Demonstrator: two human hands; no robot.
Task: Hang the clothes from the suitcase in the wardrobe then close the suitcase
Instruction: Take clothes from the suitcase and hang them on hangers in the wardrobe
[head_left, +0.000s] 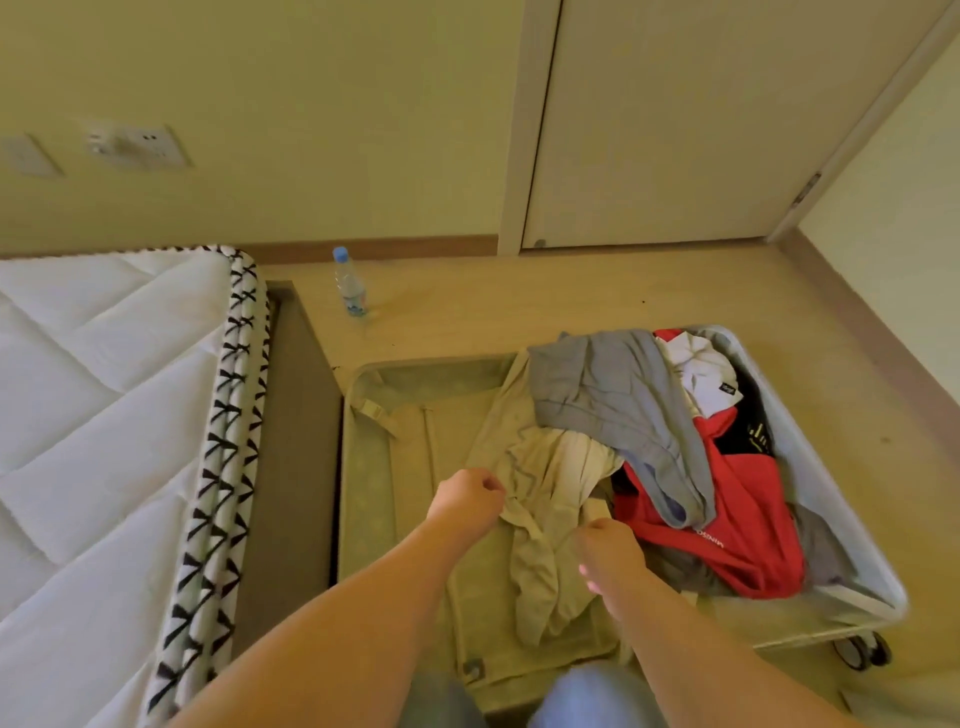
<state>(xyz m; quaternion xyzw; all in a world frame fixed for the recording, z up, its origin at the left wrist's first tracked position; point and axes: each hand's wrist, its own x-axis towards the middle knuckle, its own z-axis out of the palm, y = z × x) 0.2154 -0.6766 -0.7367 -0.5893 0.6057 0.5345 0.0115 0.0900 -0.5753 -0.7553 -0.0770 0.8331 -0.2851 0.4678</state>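
An open suitcase (852, 545) lies flat on the floor below me. Its right half holds a heap of clothes: a grey garment (618, 395) on top, a red garment (748, 525) under it, and white and black pieces behind. A beige garment (545, 499) trails from the heap across the lined left half (395, 499). My left hand (470, 501) pinches this beige garment at its upper edge. My right hand (608, 551) grips the same garment lower down, fingers curled into the cloth.
A bare mattress (104, 415) with black-and-white edging lies at the left, close beside the suitcase. A water bottle (350, 283) stands on the floor beyond it. A closed pale door (675, 130) fills the wall ahead. The suitcase wheels (862, 649) stick out at lower right.
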